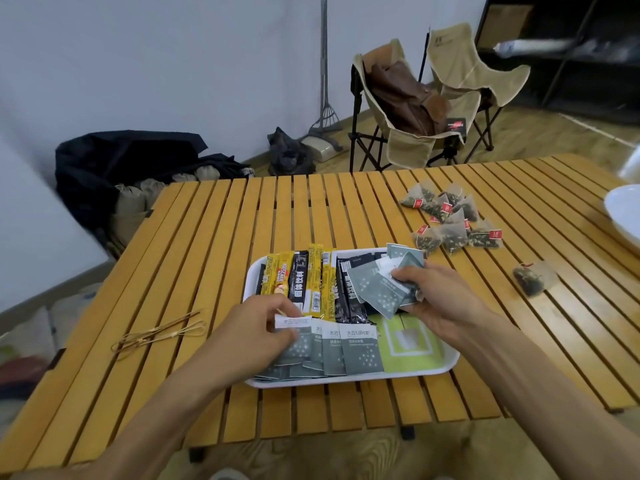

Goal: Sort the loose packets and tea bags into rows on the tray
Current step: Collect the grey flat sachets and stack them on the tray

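A white tray (446, 367) lies on the slatted wooden table. Yellow and black stick packets (304, 285) stand in a row along its back half. Grey-green square packets (346, 351) overlap in a row along its front edge. My left hand (263, 327) pinches the leftmost grey packet (294, 336) of that row. My right hand (440, 296) holds a fanned bunch of grey packets (377, 285) above the tray's right half. Several pyramid tea bags (450, 220) with red tags lie loose on the table behind the tray, and one tea bag (530, 280) lies apart to the right.
Thin wooden picks (159, 336) lie on the table left of the tray. A white plate (623, 216) sits at the right table edge. Beyond the table are two folding chairs (415, 105), a dark bag (121, 164) and a dustpan (322, 143) on the floor.
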